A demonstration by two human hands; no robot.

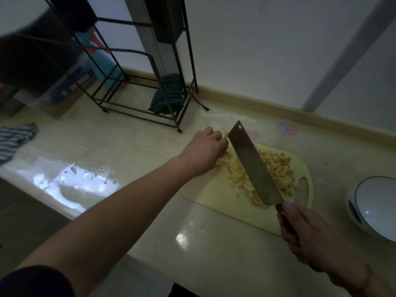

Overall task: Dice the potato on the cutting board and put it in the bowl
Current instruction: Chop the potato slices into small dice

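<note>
A heap of diced potato (276,170) is spread over the pale cutting board (214,196), partly hidden by the cleaver (252,166) held tilted above it. An uncut potato piece (222,133) is held at the board's far left end by the left hand (203,151), fingers curled over it; most of the piece is hidden. The cleaver's handle is gripped by the right hand (310,236), fingers wrapped round it. The white bowl (372,206) is seen to the right, cut off by the frame edge.
</note>
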